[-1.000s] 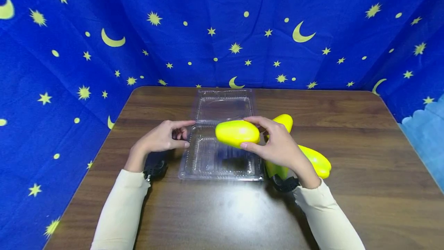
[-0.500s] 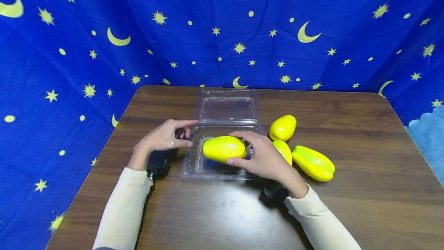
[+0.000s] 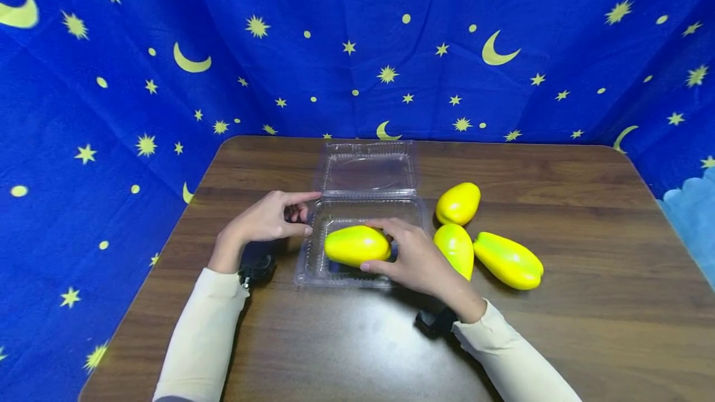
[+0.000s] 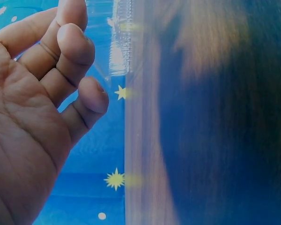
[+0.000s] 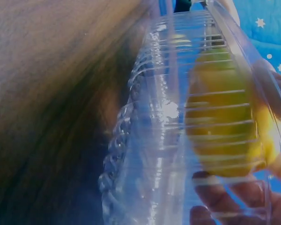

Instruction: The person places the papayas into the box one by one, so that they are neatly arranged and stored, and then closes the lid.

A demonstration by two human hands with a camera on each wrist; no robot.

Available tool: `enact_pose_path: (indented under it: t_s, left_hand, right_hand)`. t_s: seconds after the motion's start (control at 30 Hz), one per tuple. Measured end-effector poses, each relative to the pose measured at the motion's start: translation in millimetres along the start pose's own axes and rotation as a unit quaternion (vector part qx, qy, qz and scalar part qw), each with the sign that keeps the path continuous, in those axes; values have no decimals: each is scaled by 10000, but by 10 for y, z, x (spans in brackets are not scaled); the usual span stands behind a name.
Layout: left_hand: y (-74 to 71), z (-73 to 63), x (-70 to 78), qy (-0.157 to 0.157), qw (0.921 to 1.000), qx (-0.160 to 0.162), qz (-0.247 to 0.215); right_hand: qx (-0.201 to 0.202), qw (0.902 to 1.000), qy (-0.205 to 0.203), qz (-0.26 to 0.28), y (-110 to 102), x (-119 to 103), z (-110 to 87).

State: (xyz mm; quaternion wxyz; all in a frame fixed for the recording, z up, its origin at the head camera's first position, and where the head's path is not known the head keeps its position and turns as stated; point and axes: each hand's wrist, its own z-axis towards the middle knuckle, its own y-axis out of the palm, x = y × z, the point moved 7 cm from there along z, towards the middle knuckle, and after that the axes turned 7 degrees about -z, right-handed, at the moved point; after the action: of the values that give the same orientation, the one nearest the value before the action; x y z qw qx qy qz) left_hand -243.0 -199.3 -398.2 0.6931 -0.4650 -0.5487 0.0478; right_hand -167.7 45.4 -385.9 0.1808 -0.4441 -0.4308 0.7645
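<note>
Inside the clear tray's near half (image 3: pixel 313 277), a yellow fruit (image 3: pixel 353 245) sits in R hand's (image 3: pixel 416 254) grip, thumb on near side, fingers on far side, forearm in from lower R. L hand (image 3: pixel 262 219) holds nothing: index straight out to tray's L edge nr hinge, other fingers bent. Fruit's long axis approx. L–R, free end pointing L. R wrist cam shows it thru tray's ribbed wall; head cam doesn't. Can't tell if fruit touches base.
</note>
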Motion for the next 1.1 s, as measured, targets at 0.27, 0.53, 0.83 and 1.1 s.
enact_pose_path:
  t_s: [0.27,0.53,0.83,1.1]
  left_hand:
    - [-3,-7,8,-59,10000,40,46]
    - [-2,-37,-4,-134,9999,40,13]
    - [15,-3,30,-62,10000,6,-3]
    - [30,17,18,-83,9999,-24,101]
  right_hand:
    - [-216,9996,79,-139,64,-33,51]
    - [-585,9975,178,-352,181,-21,55]
    - [-623,9969,245,-410,184,18,34]
    - [-600,9976,13,-347,161,0,30]
